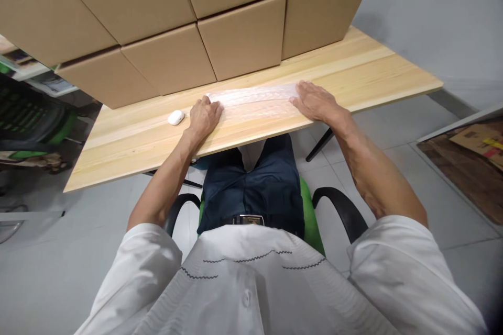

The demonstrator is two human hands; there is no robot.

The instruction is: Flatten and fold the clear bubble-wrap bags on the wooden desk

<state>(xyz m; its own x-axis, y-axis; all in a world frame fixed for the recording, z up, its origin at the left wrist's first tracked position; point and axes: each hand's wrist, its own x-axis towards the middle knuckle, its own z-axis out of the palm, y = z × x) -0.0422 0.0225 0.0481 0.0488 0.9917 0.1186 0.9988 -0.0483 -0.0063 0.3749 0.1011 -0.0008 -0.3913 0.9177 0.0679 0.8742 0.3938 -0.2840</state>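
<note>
A strip of clear, crinkled plastic film (257, 102) lies flat on the wooden table (118, 141), about midway along the near edge and just in from it, well apart from both near corners. The row of cardboard boxes (243, 36) stands behind it, towards the table's far edge.

The left hand (206, 114) is at the film's left end, fingers bent and tips down; whether they pinch the film or only press on it, I cannot tell. The right hand (314, 99) rests over the right end, laid out flat with the fingers close together rather than fanned.

The film should be very light and limp, with no stiffness to hold a shape if lifted from one point. Its glossy surface looks likely to slide on the smooth boards, and to cling or crease (thin plastic often does both). It should not break from a knock, though a hard pull at one spot might stretch or tear it. The best hold seems to be at the two short ends, near the corners, with light, even tension. The white earbud case (176, 117) sits apart, nearer the table's left edge.
</note>
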